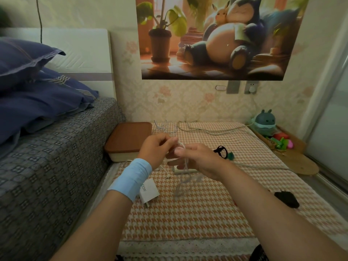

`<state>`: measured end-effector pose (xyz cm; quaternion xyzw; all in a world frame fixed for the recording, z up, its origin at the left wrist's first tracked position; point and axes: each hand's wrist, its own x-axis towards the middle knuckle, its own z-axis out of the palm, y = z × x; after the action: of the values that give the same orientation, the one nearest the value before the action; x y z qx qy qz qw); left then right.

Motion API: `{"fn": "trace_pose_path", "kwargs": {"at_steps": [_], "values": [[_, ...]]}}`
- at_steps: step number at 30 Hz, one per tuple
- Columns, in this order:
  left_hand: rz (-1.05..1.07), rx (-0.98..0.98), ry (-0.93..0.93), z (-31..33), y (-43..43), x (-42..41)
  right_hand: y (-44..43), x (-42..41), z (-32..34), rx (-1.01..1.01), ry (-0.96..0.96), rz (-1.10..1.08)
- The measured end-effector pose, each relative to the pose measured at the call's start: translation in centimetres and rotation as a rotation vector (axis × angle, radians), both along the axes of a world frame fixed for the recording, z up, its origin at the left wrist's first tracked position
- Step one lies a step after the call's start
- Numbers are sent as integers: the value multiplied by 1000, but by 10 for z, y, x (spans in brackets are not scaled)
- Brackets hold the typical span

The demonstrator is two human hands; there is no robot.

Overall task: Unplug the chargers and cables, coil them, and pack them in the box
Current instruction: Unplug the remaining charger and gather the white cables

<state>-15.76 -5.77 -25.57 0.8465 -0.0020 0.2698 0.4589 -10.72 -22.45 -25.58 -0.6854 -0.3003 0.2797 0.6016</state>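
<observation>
My left hand and my right hand meet above the houndstooth mat, both closed on a thin white cable that loops between them and trails down blurred. A white charger brick lies on the mat under my left wrist. A white power strip sits partly hidden under my hands, its thick cord running right. More loose white cables lie at the mat's far end. The box, cream with a brown lid on it, stands at the left by the bed.
A bed with a grey patterned cover borders the left. A black strap loop and a black object lie on the mat to the right. A wall socket with a plug is above; toys fill the far right corner.
</observation>
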Motion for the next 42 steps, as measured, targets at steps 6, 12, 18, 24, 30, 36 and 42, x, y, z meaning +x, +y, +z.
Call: {"fn": "trace_pose_path", "kwargs": {"at_steps": [6,12,18,24,30,36,42], "values": [[-72,-119,145,6,3,-10,-5,2,7,38,-16,-59],[-79,-140,361,4,15,-15,-8,5,9,-30,-243,-189],[109,182,469,-1,36,-15,-13,16,12,212,-137,-616],[69,179,402,3,40,-15,-19,36,1,87,-40,-938],[311,100,292,-3,39,-14,-15,46,-7,-288,-182,-888],[26,152,379,-9,27,-12,-10,18,-10,-1176,-513,-374],[19,142,319,-8,13,-11,4,4,-5,-745,-736,-18]]}}
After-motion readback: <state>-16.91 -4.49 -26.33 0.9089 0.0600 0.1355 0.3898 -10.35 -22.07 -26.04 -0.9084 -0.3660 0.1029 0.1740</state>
